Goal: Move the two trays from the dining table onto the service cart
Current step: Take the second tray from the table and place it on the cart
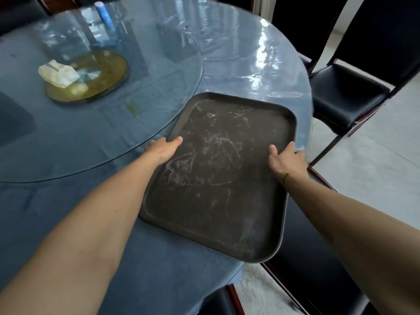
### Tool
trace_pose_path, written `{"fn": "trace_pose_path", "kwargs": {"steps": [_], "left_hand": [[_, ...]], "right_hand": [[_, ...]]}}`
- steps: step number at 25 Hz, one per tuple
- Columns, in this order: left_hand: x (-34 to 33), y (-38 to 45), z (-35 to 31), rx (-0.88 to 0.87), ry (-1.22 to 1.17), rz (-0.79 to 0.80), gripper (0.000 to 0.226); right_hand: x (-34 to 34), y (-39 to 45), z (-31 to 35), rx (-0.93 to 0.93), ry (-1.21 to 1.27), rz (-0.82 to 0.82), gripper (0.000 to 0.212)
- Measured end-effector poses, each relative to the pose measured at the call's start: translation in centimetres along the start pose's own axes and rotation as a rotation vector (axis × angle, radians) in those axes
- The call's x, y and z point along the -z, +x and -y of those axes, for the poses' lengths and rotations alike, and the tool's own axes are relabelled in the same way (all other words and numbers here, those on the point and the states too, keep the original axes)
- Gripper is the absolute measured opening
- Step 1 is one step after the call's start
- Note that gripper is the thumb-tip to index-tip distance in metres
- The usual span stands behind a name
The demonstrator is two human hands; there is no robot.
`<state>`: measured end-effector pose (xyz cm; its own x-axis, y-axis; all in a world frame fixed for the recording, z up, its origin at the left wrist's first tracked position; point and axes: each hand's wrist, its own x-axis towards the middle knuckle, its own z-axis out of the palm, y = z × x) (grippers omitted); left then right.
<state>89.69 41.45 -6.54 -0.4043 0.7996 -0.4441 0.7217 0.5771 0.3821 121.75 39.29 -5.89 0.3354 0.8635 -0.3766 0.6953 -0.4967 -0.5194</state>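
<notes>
A pale tiled floor point(372, 142) shows down the right side of the frame, with black chairs point(345, 96) standing along it at upper right and lower right. Most of the frame is filled by a round table point(68, 223) under a blue cloth, which has a clear shiny plastic film over it that gleams at the upper right. On the table, in the upper left, rests a big round glass turntable point(147, 87), its edge sweeping down toward the middle of the frame.

At centre and lower right lies one dark brown rectangular tray point(218, 173), scuffed with whitish marks. Its near right corner juts past the table's edge, and its far left corner lies over the rim of the turntable. Only this one tray is clearly seen.

Two bare forearms reach in from the bottom corners. The left hand point(163, 148) grips the tray's left rim, thumb laid on top, fingers hidden beneath. The right hand point(284, 160) clasps the right rim near the far corner, thumb on the inner surface, fingers curled over the outside; a thin band circles that wrist.

Under the glass, upper left, sits a yellowish round hub point(106, 73). On top of the glass by it lies a crumpled white napkin point(59, 72). At the top, a small blue and white tube point(104, 14) stands blurred.
</notes>
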Motion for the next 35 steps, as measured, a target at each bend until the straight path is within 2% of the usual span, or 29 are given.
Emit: {"fn": "trace_pose_path", "kwargs": {"steps": [4, 7, 9, 14, 19, 23, 31, 35], "left_hand": [[0.5, -0.1, -0.7, 0.029, -0.072, 0.052, 0.09], [1.8, -0.9, -1.0, 0.084, -0.331, 0.229, 0.095], [2.8, -1.6, -0.9, 0.15, -0.419, 0.321, 0.105], [5.1, -4.3, -0.7, 0.167, -0.452, 0.347, 0.097], [8.2, -8.8, -0.4, 0.185, -0.493, 0.299, 0.076], [11.6, -12.9, 0.3, 0.145, -0.521, 0.302, 0.084], [18.1, -23.4, 3.2, 0.066, -0.54, 0.297, 0.076], [20.5, -29.7, 5.3, 0.036, -0.542, 0.277, 0.077]], "right_hand": [[0.7, 0.8, 0.2, -0.167, 0.103, 0.079, 0.071], [1.6, 1.0, 0.4, -0.226, 0.348, 0.186, 0.078], [2.6, 0.6, 0.7, -0.272, 0.496, 0.215, 0.079], [6.1, -3.2, 2.1, -0.343, 0.643, 0.368, 0.068], [10.4, -8.1, 4.5, -0.227, 0.612, 0.309, 0.056], [13.2, -12.4, 6.0, -0.156, 0.638, 0.256, 0.053], [18.2, -22.8, 6.7, -0.08, 0.687, 0.23, 0.056], [20.5, -28.6, 5.3, -0.132, 0.62, 0.234, 0.066]]}}
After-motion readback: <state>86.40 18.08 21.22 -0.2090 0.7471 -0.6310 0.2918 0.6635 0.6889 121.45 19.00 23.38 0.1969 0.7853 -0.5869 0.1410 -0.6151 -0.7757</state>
